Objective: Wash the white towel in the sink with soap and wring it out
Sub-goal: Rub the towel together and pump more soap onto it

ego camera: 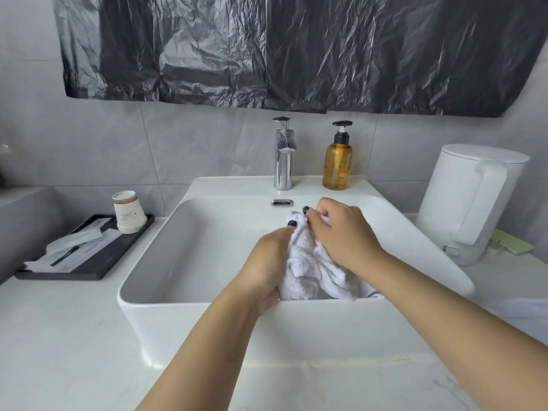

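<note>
Over the white rectangular ceramic sink [154, 280], left hand [267, 262] and right hand [341, 232] fingers [314, 215] clamp the bunched white terry towel [305, 268].

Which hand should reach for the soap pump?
The right hand, probably. The amber soap bottle stands on the sink ledge right of the faucet, on that hand's side. The left hand can keep gripping the white towel.

Left hand [267, 262]: bare forearm extended forward, fingers curled closed in a grip, dark nails. Right hand [341, 232]: forearm angled inward, fingers clenched, close beside the left.
</note>
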Demonstrator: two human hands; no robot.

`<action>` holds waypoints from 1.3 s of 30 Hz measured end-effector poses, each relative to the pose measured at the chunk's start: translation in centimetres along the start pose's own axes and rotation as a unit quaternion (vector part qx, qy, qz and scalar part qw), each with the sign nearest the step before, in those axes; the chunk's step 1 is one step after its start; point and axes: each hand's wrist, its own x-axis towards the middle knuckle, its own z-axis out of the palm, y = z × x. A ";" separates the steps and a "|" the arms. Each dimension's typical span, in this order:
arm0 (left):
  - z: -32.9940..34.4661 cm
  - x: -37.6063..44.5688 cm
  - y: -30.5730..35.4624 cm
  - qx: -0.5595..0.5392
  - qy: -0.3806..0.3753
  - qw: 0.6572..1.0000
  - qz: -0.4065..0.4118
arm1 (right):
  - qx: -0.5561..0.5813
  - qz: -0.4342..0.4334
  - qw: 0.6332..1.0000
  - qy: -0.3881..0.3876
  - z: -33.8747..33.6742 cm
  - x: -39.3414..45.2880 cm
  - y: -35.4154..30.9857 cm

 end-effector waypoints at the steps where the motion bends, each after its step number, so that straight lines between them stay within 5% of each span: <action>1: 0.0 0.0 -0.2 0.006 0.006 1.000 0.017 | 0.051 0.008 0.998 -0.020 -0.1 0.2 0.5; 4: -0.1 -0.2 0.4 -0.003 0.041 0.996 0.075 | 0.231 0.029 0.960 -0.152 -1.7 -0.1 1.2; 7: 0.2 0.0 1.9 -0.024 0.070 0.991 0.114 | 0.177 0.021 0.947 -0.268 -3.1 -0.5 1.6; 9: 1.5 0.2 3.2 -0.012 0.070 0.987 0.141 | 0.127 0.000 0.963 -0.239 -3.0 -0.8 1.3; 12: 2.8 0.9 5.0 0.016 0.035 0.982 0.182 | 0.249 0.024 0.961 -0.115 -3.6 -0.4 0.6; 17: 0.7 1.8 4.9 0.014 -0.013 0.983 0.183 | 0.446 0.099 0.889 0.017 -5.2 1.5 -0.8; 25: 0.8 1.3 2.0 0.114 -0.083 0.970 0.199 | 0.637 0.133 0.759 0.032 -6.5 5.7 -5.9; 32: -1.3 0.6 2.0 0.153 0.063 0.977 0.136 | 0.624 0.184 0.757 0.055 -5.2 5.1 -3.9; 39: -3.5 0.2 2.9 0.014 0.118 0.980 0.160 | 0.465 0.331 0.817 -0.080 -3.7 1.2 1.7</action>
